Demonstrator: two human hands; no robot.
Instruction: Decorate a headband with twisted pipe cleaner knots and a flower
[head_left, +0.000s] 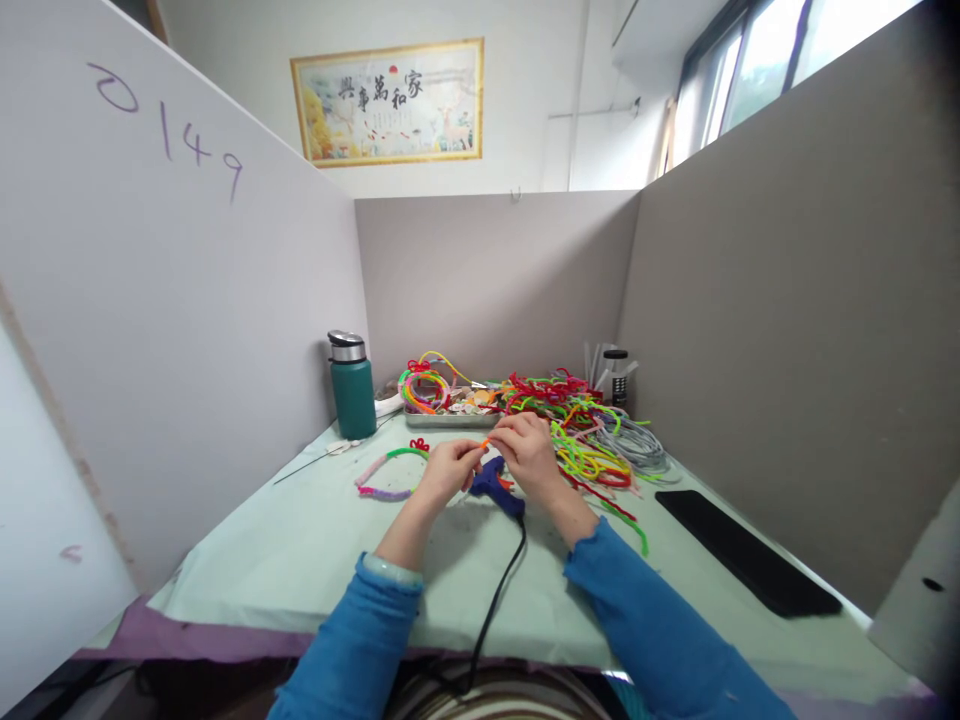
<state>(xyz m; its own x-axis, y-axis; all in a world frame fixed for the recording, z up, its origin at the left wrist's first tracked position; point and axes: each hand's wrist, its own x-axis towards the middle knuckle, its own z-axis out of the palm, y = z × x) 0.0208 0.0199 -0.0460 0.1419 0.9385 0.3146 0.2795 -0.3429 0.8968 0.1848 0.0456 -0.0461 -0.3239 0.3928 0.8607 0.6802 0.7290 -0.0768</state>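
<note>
My left hand and my right hand meet above the middle of the table, both pinching a thin orange pipe cleaner between their fingertips. A blue glue gun lies on the table right under my hands, its black cord running back towards me. A curved band wrapped in green, pink and purple lies just left of my left hand.
A pile of coloured pipe cleaners spreads to the right of my hands. A metal tray with more bits sits at the back, a green bottle at back left, a black flat pad at right. Grey partitions wall the table.
</note>
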